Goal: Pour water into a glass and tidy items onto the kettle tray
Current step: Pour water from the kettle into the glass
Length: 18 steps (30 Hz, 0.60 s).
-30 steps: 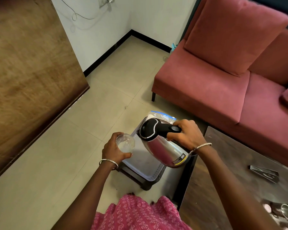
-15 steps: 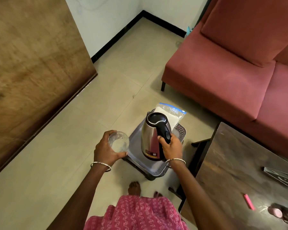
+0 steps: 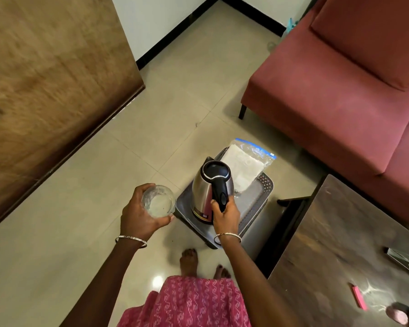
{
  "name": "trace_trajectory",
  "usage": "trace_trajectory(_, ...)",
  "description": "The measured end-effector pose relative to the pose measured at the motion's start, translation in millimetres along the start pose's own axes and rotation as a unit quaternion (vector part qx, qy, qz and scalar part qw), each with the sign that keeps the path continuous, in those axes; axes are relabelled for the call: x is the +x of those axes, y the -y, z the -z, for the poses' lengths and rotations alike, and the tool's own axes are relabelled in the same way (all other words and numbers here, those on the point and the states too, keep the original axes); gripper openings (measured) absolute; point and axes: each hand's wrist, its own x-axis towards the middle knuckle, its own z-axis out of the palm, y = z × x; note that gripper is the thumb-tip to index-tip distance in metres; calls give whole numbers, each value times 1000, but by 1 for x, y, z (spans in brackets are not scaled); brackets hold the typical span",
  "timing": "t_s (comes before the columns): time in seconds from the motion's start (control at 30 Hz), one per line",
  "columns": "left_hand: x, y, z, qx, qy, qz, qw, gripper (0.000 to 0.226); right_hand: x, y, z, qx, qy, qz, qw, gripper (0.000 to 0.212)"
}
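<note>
1. The clear, round drinking glass is sitting upright in the left hand, fingers curling round its far side and thumb closing under its near rim. It is being held off the floor, just left of the tray. The inside is looking pale and wet, but the water level cannot be told.
2. The stainless steel electric kettle with a black lid and black handle is standing upright on the grey rectangular plastic tray, near its left edge, spout pointing away from the person.
3. The right hand is wrapping closed round the lower end of the kettle handle, thumb lying along the handle's left side. The kettle is sitting directly ahead of that hand, and just right of the glass, not touching it.
4. A clear zip bag with a blue seal strip, holding white folded material, is lying across the far end of the tray, overhanging its far edge, close behind the kettle.
5. The tray is resting on a low dark stand; its legs are partly hidden.
6. A thin metal bangle is showing on each wrist.
7. A dark wooden table is standing to the right of the tray, carrying a small pink flat strip.
8. A dusty-red upholstered sofa is occupying the far right; a brown wooden panel is filling the left.
9. Bare feet and a pink patterned garment are showing on the beige tiled floor.
</note>
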Motion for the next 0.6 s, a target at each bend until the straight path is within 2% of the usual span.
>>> trace_trajectory(0.13, -1, 7, -1, -1, 0, 2, 1000, 91, -6, -12, -5, -19, -3, 8, 1000, 20)
trace_trajectory(0.27, -1, 10, -3, 3, 7, -1, 1000, 92, -14, -18, -2, -34, 28, 7, 999, 27)
trace_trajectory(0.37, -2, 7, -6, 0, 11, 2, 1000, 91, -16, -29, 0, -143, 39, -12, 989, 42)
trace_trajectory(0.47, -3, 4, -7, -9, 16, 4, 1000, 91, -20, -31, 6, -242, 39, -29, 969, 44)
trace_trajectory(0.6, -3, -1, -10, -10, 22, -3, 1000, 91, -28, -31, 5, -186, 46, -92, 977, 45)
